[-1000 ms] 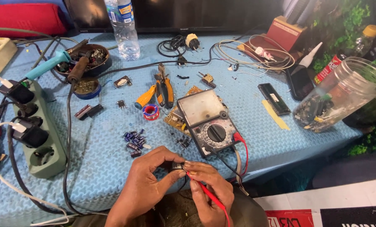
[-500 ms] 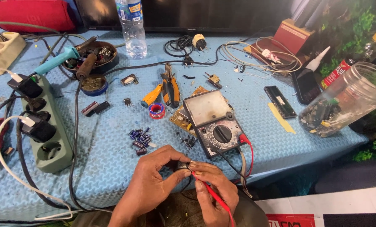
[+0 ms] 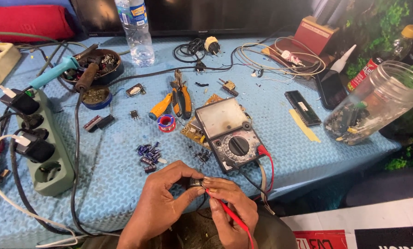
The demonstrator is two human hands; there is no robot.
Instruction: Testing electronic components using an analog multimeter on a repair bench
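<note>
My left hand [image 3: 162, 200] pinches a small dark electronic part [image 3: 196, 182] between thumb and fingers at the table's near edge. My right hand [image 3: 229, 203] holds a red test probe [image 3: 227, 213] like a pen, its tip touching that part. The probe's red lead runs up to an analogue multimeter [image 3: 229, 136] lying just beyond my hands. A black lead also leaves the meter; its probe end is hidden under my hands. A small heap of blue capacitors [image 3: 149, 154] lies left of the meter.
A green power strip [image 3: 42, 152] with plugs sits at the left. Behind the meter lie orange-handled pliers [image 3: 181, 97], a solder reel [image 3: 166, 123], a soldering iron [image 3: 54, 73], a water bottle [image 3: 135, 30] and cables. A tipped glass jar [image 3: 375, 103] lies at the right.
My hands stay together at the near edge with the probe on the part. The view has shifted slightly; nothing on the table has moved.
</note>
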